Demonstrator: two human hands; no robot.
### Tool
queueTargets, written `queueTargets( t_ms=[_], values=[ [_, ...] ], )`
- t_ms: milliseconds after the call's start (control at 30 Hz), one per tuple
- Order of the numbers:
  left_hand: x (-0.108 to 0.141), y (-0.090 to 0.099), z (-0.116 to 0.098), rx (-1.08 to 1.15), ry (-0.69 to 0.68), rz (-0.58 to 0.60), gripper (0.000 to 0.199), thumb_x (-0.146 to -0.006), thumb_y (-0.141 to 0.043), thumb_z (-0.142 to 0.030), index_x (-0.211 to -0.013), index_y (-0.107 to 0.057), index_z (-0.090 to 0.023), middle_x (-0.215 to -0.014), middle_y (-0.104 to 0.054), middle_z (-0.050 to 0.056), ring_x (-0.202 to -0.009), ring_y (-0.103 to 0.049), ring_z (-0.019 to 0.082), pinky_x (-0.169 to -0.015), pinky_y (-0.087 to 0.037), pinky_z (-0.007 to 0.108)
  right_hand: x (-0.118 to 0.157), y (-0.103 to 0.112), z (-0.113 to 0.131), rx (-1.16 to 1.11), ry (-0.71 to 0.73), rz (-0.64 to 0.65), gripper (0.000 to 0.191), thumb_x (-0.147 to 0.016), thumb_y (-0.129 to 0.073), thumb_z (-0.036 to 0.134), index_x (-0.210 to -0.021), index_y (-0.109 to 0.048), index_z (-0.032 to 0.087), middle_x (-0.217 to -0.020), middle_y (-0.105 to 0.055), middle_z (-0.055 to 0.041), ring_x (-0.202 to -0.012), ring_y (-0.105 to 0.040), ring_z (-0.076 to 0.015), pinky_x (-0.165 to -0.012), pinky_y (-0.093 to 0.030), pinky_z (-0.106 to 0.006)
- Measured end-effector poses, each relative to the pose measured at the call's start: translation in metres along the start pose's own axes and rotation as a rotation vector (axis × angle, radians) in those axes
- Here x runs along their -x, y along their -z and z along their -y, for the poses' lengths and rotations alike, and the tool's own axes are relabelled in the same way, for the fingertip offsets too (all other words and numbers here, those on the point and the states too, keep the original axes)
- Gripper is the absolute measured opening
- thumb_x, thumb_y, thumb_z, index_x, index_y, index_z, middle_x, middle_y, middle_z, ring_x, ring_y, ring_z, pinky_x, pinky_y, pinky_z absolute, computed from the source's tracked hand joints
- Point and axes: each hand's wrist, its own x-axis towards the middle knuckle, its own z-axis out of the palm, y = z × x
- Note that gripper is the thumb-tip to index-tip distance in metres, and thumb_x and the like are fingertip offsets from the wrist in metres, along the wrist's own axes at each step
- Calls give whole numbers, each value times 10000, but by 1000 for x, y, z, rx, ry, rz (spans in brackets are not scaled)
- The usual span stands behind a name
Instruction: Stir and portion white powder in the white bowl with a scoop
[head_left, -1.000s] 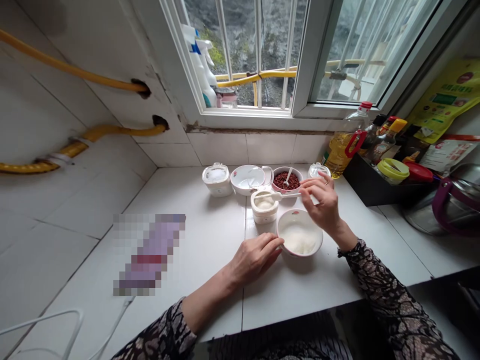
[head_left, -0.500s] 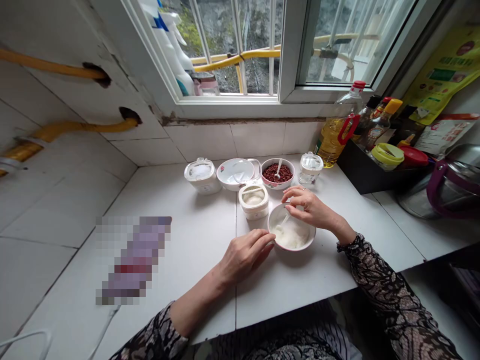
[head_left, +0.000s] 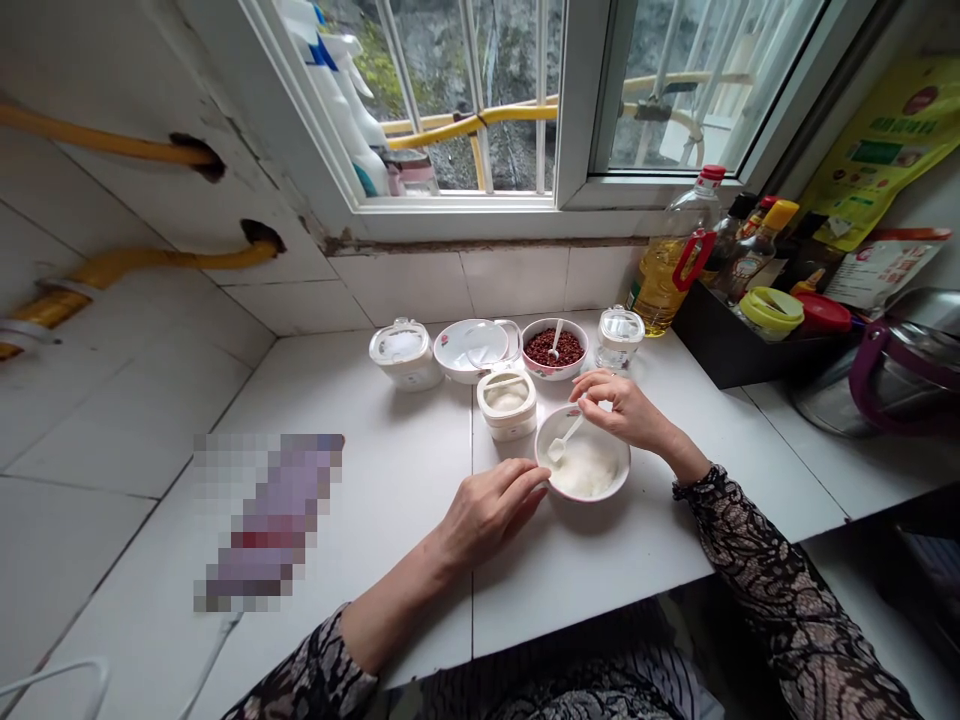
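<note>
A white bowl (head_left: 616, 478) holding white powder or grains stands near the counter's front edge. My right hand (head_left: 616, 408) pinches the handle of a small white spoon (head_left: 557, 449) over this bowl; the scoop is at its left inner side. At the bowl's left rim, my left hand (head_left: 496, 508) grips the edge between its fingers and thumb. Just behind is an open cream container (head_left: 508, 425) with pale contents. Further back, a bowl of dark red beans (head_left: 555, 347) has another white spoon in it.
Along the wall stand a lidded white container (head_left: 407, 370), a white bowl (head_left: 465, 345) with a clear lid, and a clear jar (head_left: 619, 340). An oil bottle (head_left: 660, 280), a black condiment box (head_left: 720, 345) and a metal pot (head_left: 832, 400) are at right. A blurred purple object (head_left: 281, 510) lies left.
My right hand has lifted slightly, and the spoon's scoop has come up out of the white contents into clear view. My left hand stays at the rim.
</note>
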Motion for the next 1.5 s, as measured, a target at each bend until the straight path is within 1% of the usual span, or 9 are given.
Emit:
queueTargets(
  t_ms=[400,567,767,933,1033,1167,1300,1400,1500],
  values=[
    [0,0,0,6,-1,1,183,-995,-442,-173,-1152,-536,-158,-940,-687,74,-779,-685,141,-627,-558,211,0,-8,-1,-14,27,44,277,-891,-562,227,-644,-684,211,-877,-737,-67,-1025,-630,-224,-941,-499,-421],
    [0,0,0,-3,-8,-6,175,-1001,-442,-178,-1143,-541,-153,-943,-686,74,-782,-682,141,-616,-552,210,0,0,-5,-131,-120,22,241,-866,-573,286,-696,-723,205,-890,-737,-72,-1017,-645,-222,-920,-503,-391],
    [0,-1,0,3,-15,-11,173,-1004,-437,-175,-1137,-543,-141,-942,-681,81,-776,-671,145,-608,-549,220,-2,5,-12,-285,-314,-14,348,-812,-607,422,-550,-661,197,-837,-739,-77,-953,-655,-238,-786,-495,-341],
    [-2,-2,0,-11,-22,-34,167,-1012,-419,-181,-1114,-546,-141,-926,-675,78,-751,-660,139,-585,-535,213,-9,2,-15,-419,-444,-136,435,-739,-659,595,-582,-666,189,-744,-731,-67,-834,-660,-225,-750,-487,-328],
    [-3,-2,-1,-19,-24,-33,178,-1021,-391,-195,-1086,-549,-143,-908,-670,74,-725,-650,134,-565,-526,210,-17,-4,-4,-341,-354,-306,503,-799,-604,628,-534,-576,201,-696,-711,-54,-766,-654,-206,-738,-492,-329],
    [-4,-2,-1,-14,-21,-28,190,-1025,-379,-196,-1082,-550,-138,-901,-670,70,-726,-647,137,-573,-534,219,-24,-14,21,57,9,-545,342,-949,-517,400,-685,-617,208,-846,-728,-55,-880,-664,-205,-835,-491,-364],
    [-4,-2,-1,-19,-7,-21,200,-1025,-378,-200,-1081,-561,-141,-905,-672,70,-726,-647,135,-575,-539,219,-23,-24,36,454,356,-471,209,-942,-545,220,-745,-616,221,-802,-732,-13,-927,-679,-193,-1024,-402,-428],
    [-3,-2,-1,-18,-11,-21,200,-1021,-383,-198,-1087,-563,-142,-911,-673,73,-733,-653,136,-576,-540,216,-20,-20,37,486,374,-470,195,-938,-543,194,-759,-614,228,-812,-734,-5,-931,-684,-192,-1039,-392,-449],
    [-3,-2,0,-14,-18,-27,183,-1017,-400,-195,-1090,-557,-140,-916,-675,73,-737,-656,138,-576,-540,217,-16,-5,31,346,276,-534,228,-936,-540,215,-719,-610,222,-779,-720,-22,-863,-689,-201,-980,-445,-467]
  ],
)
